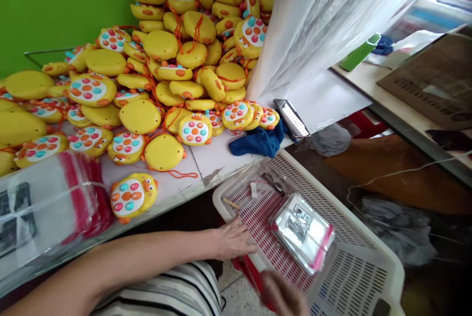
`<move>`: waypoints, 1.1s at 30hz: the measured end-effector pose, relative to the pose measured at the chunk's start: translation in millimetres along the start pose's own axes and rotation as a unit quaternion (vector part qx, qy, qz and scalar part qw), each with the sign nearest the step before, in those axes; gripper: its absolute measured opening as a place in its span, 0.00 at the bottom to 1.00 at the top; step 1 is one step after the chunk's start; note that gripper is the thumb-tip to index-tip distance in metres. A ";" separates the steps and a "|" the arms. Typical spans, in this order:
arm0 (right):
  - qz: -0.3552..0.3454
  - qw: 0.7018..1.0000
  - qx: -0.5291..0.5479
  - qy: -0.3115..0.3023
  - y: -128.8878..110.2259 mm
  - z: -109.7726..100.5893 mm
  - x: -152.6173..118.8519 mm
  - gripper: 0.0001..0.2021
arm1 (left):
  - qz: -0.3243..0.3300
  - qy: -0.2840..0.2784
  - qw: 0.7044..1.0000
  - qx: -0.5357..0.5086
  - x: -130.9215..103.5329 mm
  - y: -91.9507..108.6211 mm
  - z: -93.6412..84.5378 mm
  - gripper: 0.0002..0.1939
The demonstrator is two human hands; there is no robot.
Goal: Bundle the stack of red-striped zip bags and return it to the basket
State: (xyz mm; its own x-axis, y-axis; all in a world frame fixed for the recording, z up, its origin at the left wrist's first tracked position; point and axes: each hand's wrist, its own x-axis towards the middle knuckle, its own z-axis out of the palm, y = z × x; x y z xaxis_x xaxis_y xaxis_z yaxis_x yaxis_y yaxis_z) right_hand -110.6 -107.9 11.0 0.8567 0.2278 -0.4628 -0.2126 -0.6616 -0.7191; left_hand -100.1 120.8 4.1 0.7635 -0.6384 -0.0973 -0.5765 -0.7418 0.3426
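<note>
My left hand (238, 240) is at the near rim of a white plastic basket (368, 252), with fingers bent over the edge. Further along the same side is my right hand (282, 296), smeared by motion, its fingers unclear. Below and between the hands a red object (250, 274) shows in part. Inside the basket lie flat clear bags with pink edges (304, 230), a dark coiled item (273, 183) and a small tan stick (231, 203). One yellow duck-shaped toy (133, 197) with coloured buttons rests by the table edge, left of my hands.
Many yellow toys (160, 44) are heaped on the white table (184, 166) against a green wall. A tied stack of clear bags (51, 203) lies at left. A blue cloth (256, 141) is near the basket. Plastic sheeting (313, 26) hangs behind; a cardboard box (435, 80) stands right.
</note>
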 end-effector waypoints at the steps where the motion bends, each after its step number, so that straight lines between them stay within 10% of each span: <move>1: -0.016 0.997 -0.061 0.053 1.5 -19.2 26.5 0.29 | -0.002 0.000 1.000 -0.008 2.5 3.5 2.0 0.19; 5: -0.020 0.965 -0.209 0.154 14.4 -82.4 132.9 0.43 | -0.017 0.008 1.000 -0.015 5.4 5.6 6.7 0.17; 9: -0.020 0.963 -0.253 0.090 34.8 -98.7 174.3 0.27 | -0.019 0.014 1.000 -0.021 3.1 3.6 5.2 0.17; 25: 0.005 0.954 -0.291 0.066 78.5 -136.1 119.9 0.18 | -0.033 0.031 0.999 -0.020 4.6 3.4 13.9 0.16; 33: -0.114 0.964 -0.233 0.057 20.4 -68.1 135.0 0.25 | -0.054 0.052 0.997 -0.029 6.2 7.5 20.7 0.13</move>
State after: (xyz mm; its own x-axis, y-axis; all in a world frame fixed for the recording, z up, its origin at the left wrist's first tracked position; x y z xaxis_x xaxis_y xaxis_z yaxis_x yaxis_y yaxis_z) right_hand 32.7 -139.3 -30.8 0.9076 0.3433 -0.2418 0.1987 -0.8584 -0.4729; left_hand -105.8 107.0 -13.4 0.8478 -0.5289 -0.0393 -0.4745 -0.7896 0.3891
